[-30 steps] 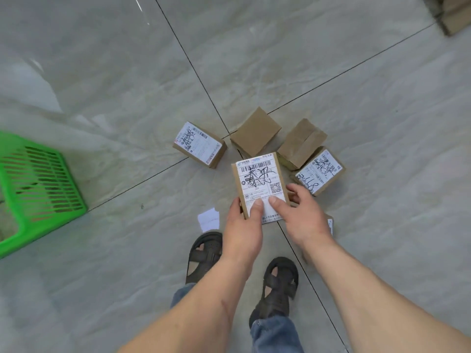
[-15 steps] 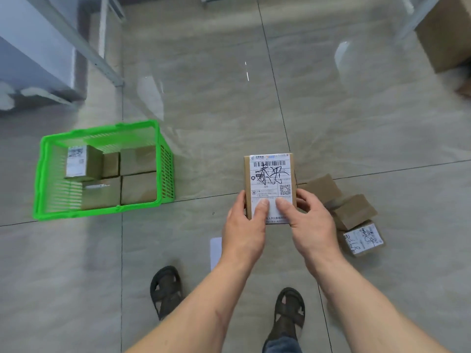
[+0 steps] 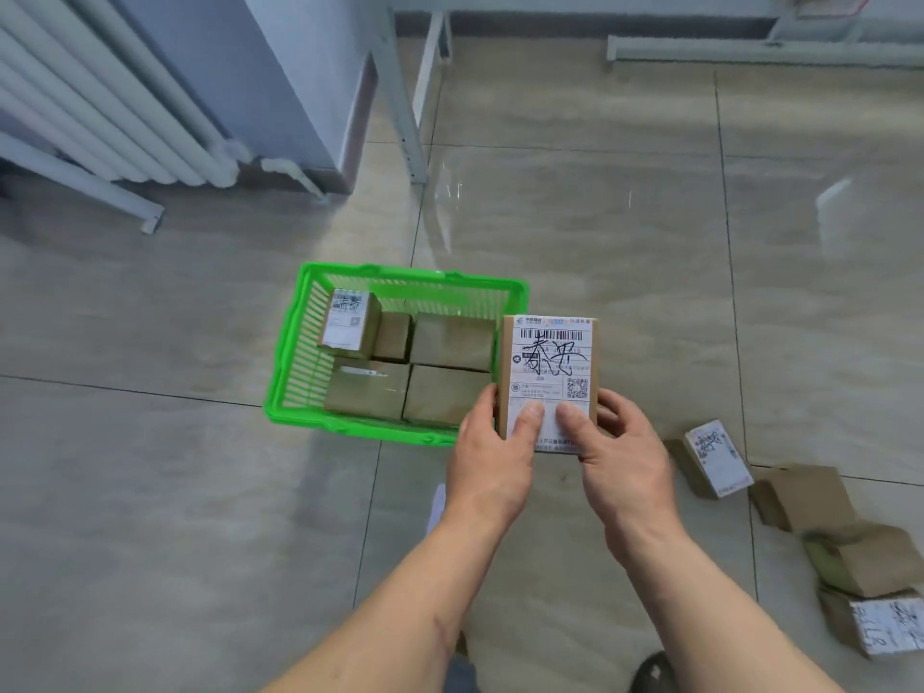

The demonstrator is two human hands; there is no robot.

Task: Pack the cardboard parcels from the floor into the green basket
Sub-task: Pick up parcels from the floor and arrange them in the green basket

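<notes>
Now both hands' fingers point(image 3: 530, 417) clasp the parcel point(image 3: 548, 362) (label up).

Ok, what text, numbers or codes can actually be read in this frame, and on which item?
Held parcel, label: "109" under large handwritten black characters I cannot make out; a barcode and QR code; fine print blurred.
Labelled parcel in the green basket: scribbled marks, unreadable.
Floor parcel nearest the hands: scribble, unreadable.
Floor parcel at lower right: handwriting, too blurred to read.
</notes>
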